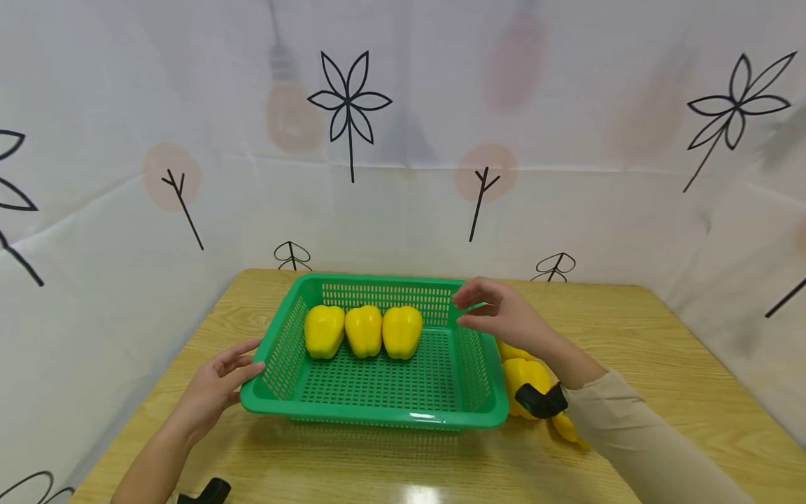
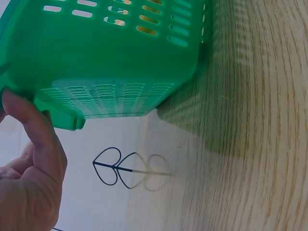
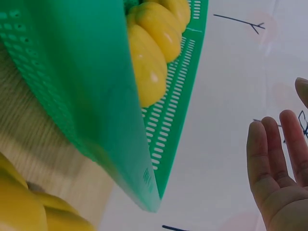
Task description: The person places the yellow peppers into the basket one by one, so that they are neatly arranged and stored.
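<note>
A green plastic basket [image 1: 378,414] holds three yellow bell peppers, lined up along its back: a left one [image 1: 324,332], a middle one [image 1: 364,332] and a right one [image 1: 402,332]. At the basket's left rim, my left hand [image 1: 217,381] grips the edge, its fingers bent under the lip in the left wrist view. My right hand [image 1: 497,311] hovers by the back right corner with loosely bent fingers and nothing between them. In the right wrist view its fingers [image 3: 263,154] stand apart from the basket wall.
More yellow bell peppers [image 1: 527,378] lie on the wooden table [image 1: 661,392] just right of the basket, partly hidden by my right forearm. A white cloth [image 1: 409,210] printed with plant drawings hangs behind the table and along its sides.
</note>
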The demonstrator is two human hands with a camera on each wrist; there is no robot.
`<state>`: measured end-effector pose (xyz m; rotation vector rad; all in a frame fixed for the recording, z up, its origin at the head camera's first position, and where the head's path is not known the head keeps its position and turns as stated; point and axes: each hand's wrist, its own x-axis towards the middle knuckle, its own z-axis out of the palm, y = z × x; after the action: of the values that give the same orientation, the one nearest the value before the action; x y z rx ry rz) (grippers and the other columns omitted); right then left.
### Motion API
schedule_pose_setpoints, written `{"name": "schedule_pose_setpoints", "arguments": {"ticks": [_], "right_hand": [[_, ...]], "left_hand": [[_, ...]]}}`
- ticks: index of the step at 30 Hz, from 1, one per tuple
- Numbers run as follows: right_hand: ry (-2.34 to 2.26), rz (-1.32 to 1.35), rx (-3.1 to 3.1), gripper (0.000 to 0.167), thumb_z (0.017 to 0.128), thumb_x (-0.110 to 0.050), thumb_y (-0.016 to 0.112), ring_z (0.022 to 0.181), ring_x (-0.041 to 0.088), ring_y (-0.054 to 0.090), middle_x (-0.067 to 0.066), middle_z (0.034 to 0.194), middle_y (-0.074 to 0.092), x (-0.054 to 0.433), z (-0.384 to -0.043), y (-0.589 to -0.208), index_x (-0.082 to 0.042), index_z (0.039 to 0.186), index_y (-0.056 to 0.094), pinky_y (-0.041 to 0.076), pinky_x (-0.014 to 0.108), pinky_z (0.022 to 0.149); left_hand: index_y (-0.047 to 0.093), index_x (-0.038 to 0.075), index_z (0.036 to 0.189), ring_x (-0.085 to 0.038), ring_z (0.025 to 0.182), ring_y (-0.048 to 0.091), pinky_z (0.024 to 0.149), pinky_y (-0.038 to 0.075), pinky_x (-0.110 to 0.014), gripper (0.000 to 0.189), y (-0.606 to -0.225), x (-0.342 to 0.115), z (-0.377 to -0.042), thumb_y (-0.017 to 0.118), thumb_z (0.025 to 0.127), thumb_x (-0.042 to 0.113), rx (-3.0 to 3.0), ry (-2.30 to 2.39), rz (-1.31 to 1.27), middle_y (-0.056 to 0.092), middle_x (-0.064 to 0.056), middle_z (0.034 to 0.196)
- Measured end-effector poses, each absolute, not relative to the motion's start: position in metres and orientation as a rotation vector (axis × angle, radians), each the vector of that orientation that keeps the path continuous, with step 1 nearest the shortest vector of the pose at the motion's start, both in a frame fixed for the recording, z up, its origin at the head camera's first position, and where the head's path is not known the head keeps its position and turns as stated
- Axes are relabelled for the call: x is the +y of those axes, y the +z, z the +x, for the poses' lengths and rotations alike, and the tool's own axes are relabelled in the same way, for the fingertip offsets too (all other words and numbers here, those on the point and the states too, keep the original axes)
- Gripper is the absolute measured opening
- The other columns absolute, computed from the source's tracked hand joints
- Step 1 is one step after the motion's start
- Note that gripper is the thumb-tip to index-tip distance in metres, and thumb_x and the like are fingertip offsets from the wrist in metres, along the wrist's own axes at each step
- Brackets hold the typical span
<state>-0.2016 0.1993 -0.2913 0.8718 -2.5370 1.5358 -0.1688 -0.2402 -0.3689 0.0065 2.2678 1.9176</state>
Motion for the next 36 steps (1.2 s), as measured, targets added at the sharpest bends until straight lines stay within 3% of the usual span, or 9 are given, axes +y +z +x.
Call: {"name": "schedule_pose_setpoints", "arguments": {"ticks": [9, 17, 21, 28, 36], "right_hand": [[1.578, 0.819, -2.556, 0.027, 0.084, -0.001, 0.068, 0.098, 0.033, 0.057, 0.014, 0.106, 0.057, 0.215, -0.191, -0.292, 0.003, 0.108, 0.056, 0.050, 0.029, 0.082], [1.557, 0.832, -2.514, 0.026, 0.084, 0.001, 0.067, 0.094, 0.020, 0.060, 0.020, 0.105, 0.056, 0.229, -0.185, -0.295, 0.007, 0.107, 0.055, 0.051, 0.029, 0.081], [1.496, 0.820, -2.523, 0.025, 0.084, 0.000, 0.067, 0.094, 0.024, 0.060, 0.015, 0.104, 0.056, 0.237, -0.182, -0.298, 0.005, 0.106, 0.057, 0.051, 0.029, 0.081], [1.432, 0.800, -2.528, 0.022, 0.085, 0.000, 0.066, 0.093, 0.014, 0.058, 0.011, 0.103, 0.056, 0.250, -0.178, -0.304, 0.002, 0.105, 0.057, 0.050, 0.026, 0.081], [1.361, 0.763, -2.550, 0.022, 0.085, -0.001, 0.066, 0.094, 0.015, 0.058, 0.012, 0.104, 0.057, 0.266, -0.170, -0.310, 0.003, 0.105, 0.057, 0.049, 0.021, 0.081]], "left_hand": [[0.031, 0.008, 0.145, -0.012, 0.087, 0.058, 0.072, 0.052, -0.032, 0.062, -0.370, -0.240, -0.169, 0.059, 0.093, 0.027, 2.258, 1.927, 0.004, 0.045, -0.009, 0.116], [0.032, 0.008, 0.144, -0.012, 0.086, 0.059, 0.071, 0.053, -0.032, 0.061, -0.370, -0.240, -0.168, 0.060, 0.093, 0.026, 2.262, 1.935, -0.001, 0.047, -0.008, 0.115], [0.033, 0.008, 0.144, -0.012, 0.086, 0.058, 0.071, 0.053, -0.032, 0.061, -0.370, -0.240, -0.168, 0.060, 0.093, 0.026, 2.265, 1.936, -0.002, 0.046, -0.008, 0.116], [0.033, 0.007, 0.144, -0.011, 0.085, 0.057, 0.070, 0.053, -0.031, 0.061, -0.370, -0.241, -0.169, 0.060, 0.093, 0.026, 2.264, 1.938, 0.012, 0.046, -0.007, 0.114], [0.033, 0.007, 0.144, -0.011, 0.084, 0.058, 0.070, 0.053, -0.031, 0.060, -0.369, -0.240, -0.168, 0.060, 0.093, 0.025, 2.261, 1.937, 0.017, 0.046, -0.007, 0.112]]}}
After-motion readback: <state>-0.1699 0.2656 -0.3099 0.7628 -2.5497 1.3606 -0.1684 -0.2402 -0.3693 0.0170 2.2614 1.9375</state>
